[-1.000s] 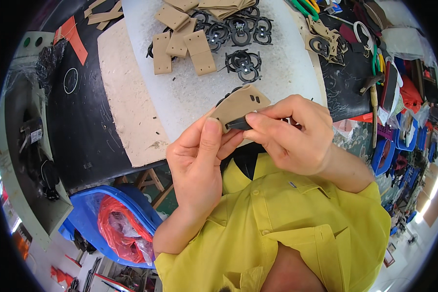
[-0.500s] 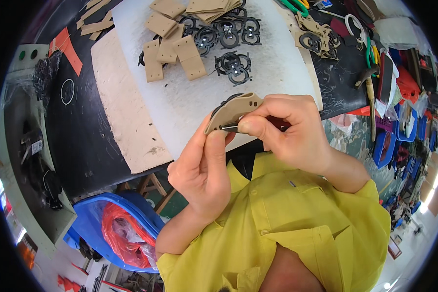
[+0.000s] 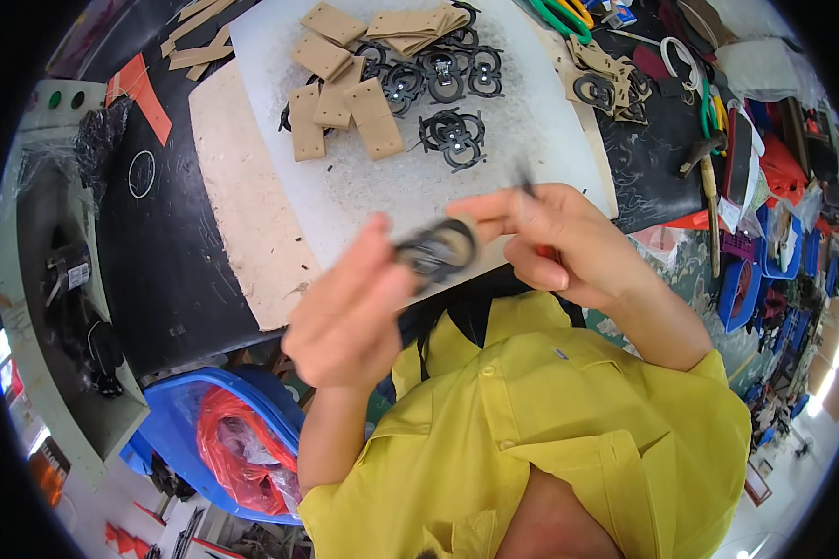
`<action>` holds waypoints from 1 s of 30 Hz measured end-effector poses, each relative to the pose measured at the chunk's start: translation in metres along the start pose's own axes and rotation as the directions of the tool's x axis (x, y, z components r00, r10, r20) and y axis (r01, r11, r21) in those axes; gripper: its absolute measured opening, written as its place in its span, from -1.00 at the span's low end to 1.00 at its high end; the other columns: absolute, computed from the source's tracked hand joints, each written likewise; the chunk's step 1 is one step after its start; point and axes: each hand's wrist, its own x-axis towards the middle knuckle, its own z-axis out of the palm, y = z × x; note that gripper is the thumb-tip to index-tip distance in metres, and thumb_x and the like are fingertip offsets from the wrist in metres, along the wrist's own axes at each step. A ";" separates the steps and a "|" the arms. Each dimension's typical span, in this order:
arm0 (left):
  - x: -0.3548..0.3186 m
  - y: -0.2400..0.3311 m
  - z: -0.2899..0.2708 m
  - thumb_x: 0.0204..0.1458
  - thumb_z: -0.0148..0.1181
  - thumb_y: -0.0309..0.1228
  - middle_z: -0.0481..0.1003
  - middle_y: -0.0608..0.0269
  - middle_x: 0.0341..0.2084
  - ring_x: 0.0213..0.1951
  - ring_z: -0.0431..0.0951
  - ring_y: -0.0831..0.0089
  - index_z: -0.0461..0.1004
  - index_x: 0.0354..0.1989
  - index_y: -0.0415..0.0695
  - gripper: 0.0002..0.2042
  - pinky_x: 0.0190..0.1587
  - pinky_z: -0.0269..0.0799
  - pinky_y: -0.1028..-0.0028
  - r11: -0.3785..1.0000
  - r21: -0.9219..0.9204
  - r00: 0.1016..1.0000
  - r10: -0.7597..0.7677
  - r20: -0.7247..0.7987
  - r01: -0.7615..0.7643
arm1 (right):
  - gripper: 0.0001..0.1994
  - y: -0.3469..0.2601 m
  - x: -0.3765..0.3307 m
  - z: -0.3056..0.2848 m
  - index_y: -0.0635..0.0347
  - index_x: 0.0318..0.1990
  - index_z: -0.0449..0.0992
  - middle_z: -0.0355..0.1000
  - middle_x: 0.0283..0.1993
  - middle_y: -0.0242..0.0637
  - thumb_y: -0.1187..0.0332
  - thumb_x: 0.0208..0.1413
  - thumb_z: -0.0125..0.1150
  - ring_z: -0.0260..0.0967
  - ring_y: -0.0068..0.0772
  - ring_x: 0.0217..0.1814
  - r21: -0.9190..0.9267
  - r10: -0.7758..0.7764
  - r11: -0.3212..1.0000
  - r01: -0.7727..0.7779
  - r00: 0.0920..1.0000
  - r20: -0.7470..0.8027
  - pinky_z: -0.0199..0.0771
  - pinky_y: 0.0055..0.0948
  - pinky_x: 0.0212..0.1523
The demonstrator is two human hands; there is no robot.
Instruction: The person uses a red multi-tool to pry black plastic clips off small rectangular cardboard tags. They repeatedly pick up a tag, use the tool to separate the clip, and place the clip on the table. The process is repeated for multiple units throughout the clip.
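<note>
My left hand (image 3: 345, 312), blurred by motion, grips a black plastic buckle frame (image 3: 436, 252) by its left end, its dark rings facing up. A beige strip lies behind the frame and is mostly hidden. My right hand (image 3: 569, 242) is closed around a slim tool with a dark pointed tip (image 3: 524, 175); a bit of red shows in the palm. The tip points away from me, and the tool's exact kind is unclear. The right fingertips reach the right edge of the held piece.
Beyond my hands, a white board (image 3: 345, 210) bears beige punched pieces (image 3: 374, 116) and several black buckle frames (image 3: 453, 138). More beige-and-black pieces (image 3: 595, 88) lie at the right. A hammer (image 3: 708, 172) rests on the right edge. A blue bin (image 3: 172, 410) stands at the lower left.
The piece has been turned over, so its black frame faces up instead of the beige strip. The tool tip has left the strip's hole and swung away from me.
</note>
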 end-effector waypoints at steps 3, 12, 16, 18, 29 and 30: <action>0.003 -0.001 0.013 -0.12 0.13 -0.68 0.48 -0.23 -0.27 -0.23 0.56 0.06 0.50 -0.23 -0.36 -0.77 -0.18 0.52 0.35 0.996 0.042 0.997 0.081 0.021 -0.082 | -0.74 -0.002 0.001 0.000 0.38 -0.23 0.50 0.42 -0.51 -0.38 0.33 0.03 0.23 0.08 -0.81 -0.74 -0.036 -0.073 0.996 0.076 0.994 0.085 -0.05 -0.77 -0.76; 0.018 0.022 0.000 0.06 0.10 -0.49 0.51 0.04 -0.37 -0.39 0.56 0.40 0.40 -0.19 -0.39 -0.79 -0.33 0.54 0.55 0.003 -0.655 0.398 -0.796 0.455 0.755 | -0.79 -0.009 0.002 0.006 0.30 -0.30 0.52 0.36 -0.60 -0.48 0.30 0.03 0.22 0.05 -0.80 -0.75 -0.229 -0.148 0.964 0.132 0.988 -0.051 -0.02 -0.73 -0.74; 0.015 0.025 0.014 0.06 0.10 -0.50 0.50 0.11 -0.44 -0.46 0.53 0.49 0.41 -0.26 -0.36 -0.84 -0.40 0.48 0.61 0.167 -0.676 0.473 -0.829 0.298 0.718 | -0.79 0.005 0.005 -0.001 0.29 -0.28 0.51 0.32 -0.65 -0.53 0.31 0.04 0.21 0.02 -0.81 -0.75 -0.249 -0.207 0.947 0.204 0.978 0.011 0.00 -0.73 -0.73; 0.014 0.024 0.025 0.06 0.10 -0.52 0.50 0.13 -0.47 -0.48 0.51 0.51 0.42 -0.29 -0.35 -0.87 -0.42 0.43 0.62 0.419 -0.580 0.595 -0.791 0.144 0.698 | -0.81 0.008 0.005 -0.006 0.26 -0.29 0.51 0.30 -0.66 -0.54 0.31 0.05 0.21 0.03 -0.81 -0.75 -0.293 -0.265 0.922 0.252 0.964 -0.005 0.01 -0.74 -0.72; 0.069 -0.019 0.051 -0.22 0.32 -0.51 0.43 0.19 -0.45 -0.37 0.40 0.31 0.50 -0.34 -0.20 -0.78 -0.33 0.32 0.45 0.890 0.442 0.937 -0.241 0.253 0.110 | -0.78 -0.089 0.011 -0.097 0.28 -0.24 0.53 0.44 -0.49 -0.43 0.30 0.07 0.17 0.33 -0.66 -0.43 -0.993 -0.915 -0.110 -0.033 0.395 0.088 0.29 -0.67 -0.45; 0.069 -0.019 0.052 -0.27 0.34 -0.51 0.42 0.18 -0.44 -0.35 0.39 0.27 0.51 -0.35 -0.18 -0.76 -0.32 0.31 0.43 0.892 0.434 0.924 -0.264 0.278 0.124 | -0.80 -0.088 0.012 -0.096 0.26 -0.24 0.53 0.45 -0.49 -0.41 0.32 0.07 0.17 0.32 -0.67 -0.45 -0.991 -0.934 -0.131 0.041 0.330 0.137 0.29 -0.67 -0.47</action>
